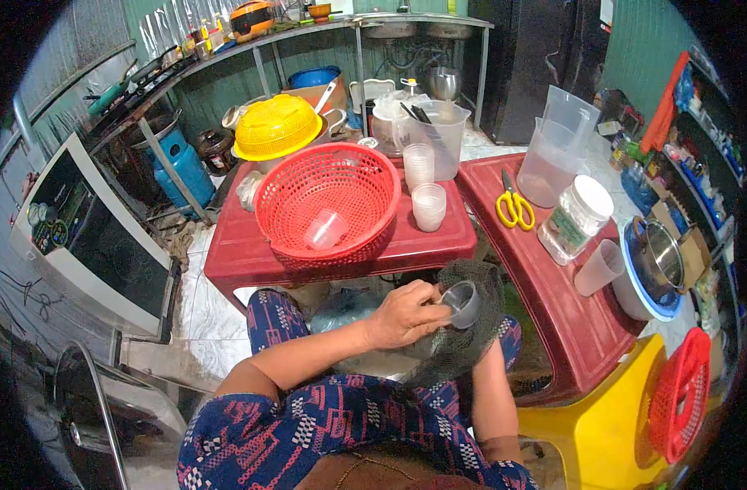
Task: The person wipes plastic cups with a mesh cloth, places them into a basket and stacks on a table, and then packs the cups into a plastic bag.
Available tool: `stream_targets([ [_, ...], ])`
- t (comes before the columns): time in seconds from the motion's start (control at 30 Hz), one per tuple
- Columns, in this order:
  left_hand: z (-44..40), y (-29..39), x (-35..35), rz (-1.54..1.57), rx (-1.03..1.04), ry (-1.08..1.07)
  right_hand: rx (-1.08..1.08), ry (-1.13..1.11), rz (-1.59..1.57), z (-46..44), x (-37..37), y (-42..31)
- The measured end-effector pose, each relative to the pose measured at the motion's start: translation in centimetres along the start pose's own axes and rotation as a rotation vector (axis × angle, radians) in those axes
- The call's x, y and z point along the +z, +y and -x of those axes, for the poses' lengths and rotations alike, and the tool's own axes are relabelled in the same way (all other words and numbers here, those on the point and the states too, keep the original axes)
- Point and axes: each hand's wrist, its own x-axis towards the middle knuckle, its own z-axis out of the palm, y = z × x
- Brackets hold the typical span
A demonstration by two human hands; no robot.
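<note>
evidently one view only. head view: the left hand (408, 314) is closed on a small clear cup (465, 309), fingers pinched at its near rim; the cup is tilted, its mouth turned partly toward the camera. dark mesh (486, 287) is bunched around and behind the cup. the right forearm (494, 396) runs up into this mesh; the right hand is covered by it, so whether its fingers are apart or clamped i cannot tell. cup position: above the lap, in front of the near edge of the red table (439, 251), apart from the tabletop.

on the red table: a red basket (312, 175), tilted toward the camera, with a loose plastic cup (327, 229) lying inside. just right of the basket, two stacks of cups, the far stack (420, 167) and the shorter near stack (429, 207). behind them, a clear pitcher (449, 143) with dark handles showing at its mouth. at the back left, a yellow strainer (277, 126), upside down.

on the second red table (563, 314), at right: yellow-handled scissors (516, 210), tall clear measuring jugs (545, 167), a white-lidded jar (576, 220), and one translucent cup (600, 268) near the outer edge. beside that edge, a basin (631, 296) holding a metal pot (661, 253). nearer the camera, a yellow stool (610, 420), with a red plastic basket (682, 396) at its right side.
</note>
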Motion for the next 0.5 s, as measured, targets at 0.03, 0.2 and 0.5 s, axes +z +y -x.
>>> stream_targets([
  [0.03, 0.0, 0.1, 0.3, 0.015, -0.048, 0.044, -0.283, -0.059, 0.390, 0.5, 0.6, -0.4],
  [0.2, 0.1, 0.4, 2.7, 0.303, -0.430, 0.276, -0.062, -0.105, 0.121, 1.6, 0.7, 6.1],
  [0.5, -0.6, 0.5, 2.3, 0.713, -0.820, 0.446, -0.265, 0.566, 0.507, 2.1, 2.2, 3.1],
])
